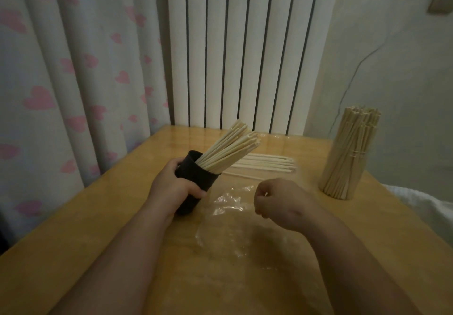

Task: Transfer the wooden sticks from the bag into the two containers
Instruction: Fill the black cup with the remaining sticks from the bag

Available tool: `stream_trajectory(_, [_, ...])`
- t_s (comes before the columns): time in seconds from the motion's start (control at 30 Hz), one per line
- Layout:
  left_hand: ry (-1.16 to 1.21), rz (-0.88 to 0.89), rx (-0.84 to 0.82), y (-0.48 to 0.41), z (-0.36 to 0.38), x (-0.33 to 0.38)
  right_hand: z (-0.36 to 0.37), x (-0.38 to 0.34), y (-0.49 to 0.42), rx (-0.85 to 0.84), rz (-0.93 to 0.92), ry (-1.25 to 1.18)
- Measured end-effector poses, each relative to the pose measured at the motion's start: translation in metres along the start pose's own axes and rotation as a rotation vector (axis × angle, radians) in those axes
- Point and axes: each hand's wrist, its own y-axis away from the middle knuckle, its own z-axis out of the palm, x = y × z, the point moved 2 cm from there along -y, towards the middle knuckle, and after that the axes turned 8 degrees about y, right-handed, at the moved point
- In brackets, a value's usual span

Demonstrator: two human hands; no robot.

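My left hand [175, 187] grips a black cup [196, 182] tilted to the right on the wooden table [98, 228]. A bundle of wooden sticks [230, 149] leans out of the cup. My right hand [277, 201] hovers over a clear plastic bag [228, 216] with its fingers curled; whether it pinches anything is unclear. Several loose sticks [267, 163] lie flat behind the bag. At the right stands a clear container [343, 167] packed with upright sticks.
A white radiator [245, 52] and a curtain with pink hearts [61, 81] rise behind the table's far edge. White fabric [421, 201] lies past the table's right edge. A thin cable [353, 76] runs down the wall.
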Motion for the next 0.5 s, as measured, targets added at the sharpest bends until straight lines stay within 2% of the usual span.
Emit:
stream_trajectory(0.17, [-0.014, 0.024, 0.018, -0.001, 0.000, -0.001, 0.025, 0.003, -0.014, -0.204, -0.099, 0.207])
stream_trajectory(0.37, [-0.122, 0.072, 0.068, -0.004, 0.003, -0.005, 0.055, 0.021, -0.032, -0.157, 0.025, 0.271])
stream_trajectory(0.5, [-0.253, 0.172, 0.108, -0.006, 0.008, -0.008, 0.053, 0.016, -0.041, -0.108, 0.089, 0.273])
